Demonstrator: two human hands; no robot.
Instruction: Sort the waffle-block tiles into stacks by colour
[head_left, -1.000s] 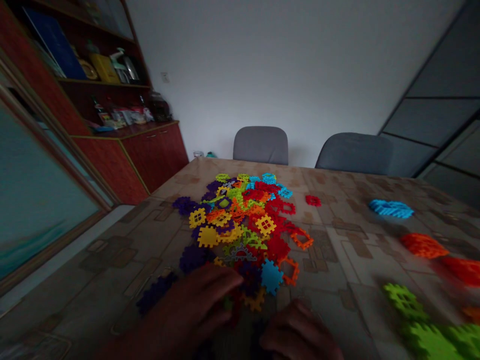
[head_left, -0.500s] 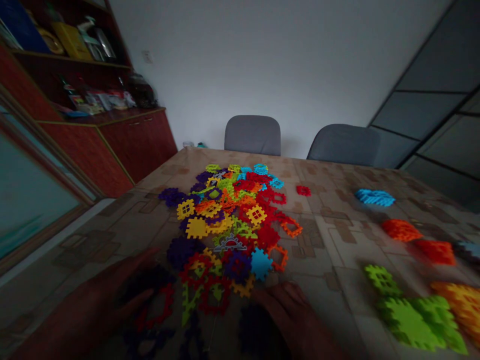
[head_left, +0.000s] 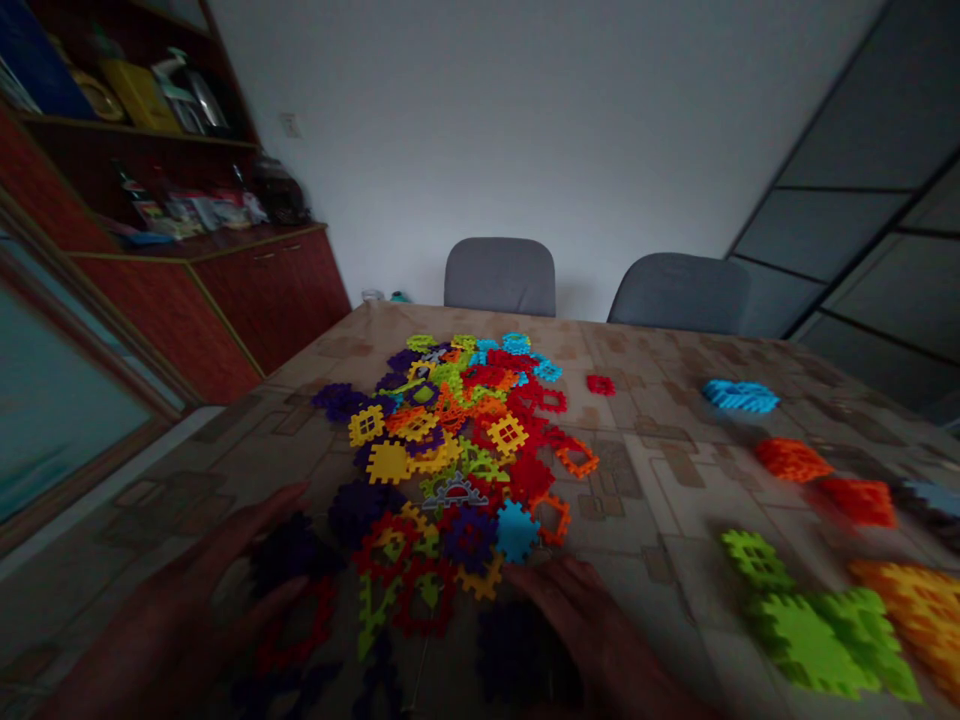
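Note:
At the lower left, my left hand (head_left: 180,600) has thumb and forefinger spread on either side of dark purple lattice pieces (head_left: 296,555). A red square frame piece (head_left: 300,625) lies just below its thumb. My right hand (head_left: 589,615) is at the near side of the pile, its fingers bent over dark purple pieces (head_left: 514,645); shadow hides their outline and the thumb. Between and beyond both hands spreads a heap of notched plastic building pieces, with a yellow square (head_left: 390,463), a blue square (head_left: 517,530) and a grey-edged half-round piece (head_left: 455,491).
Colour-sorted groups sit on the right of the patterned table (head_left: 637,500): green pieces (head_left: 817,640), yellow-orange pieces (head_left: 915,600), orange-red pieces (head_left: 795,458) and blue pieces (head_left: 741,395). One red piece (head_left: 601,384) lies alone. Two grey chairs (head_left: 500,275) stand behind the table.
The view has shifted slightly, so the scene sits a little further left. My left hand's thumb and forefinger look slightly wider around the dark purple pieces. My right hand stays nearly still.

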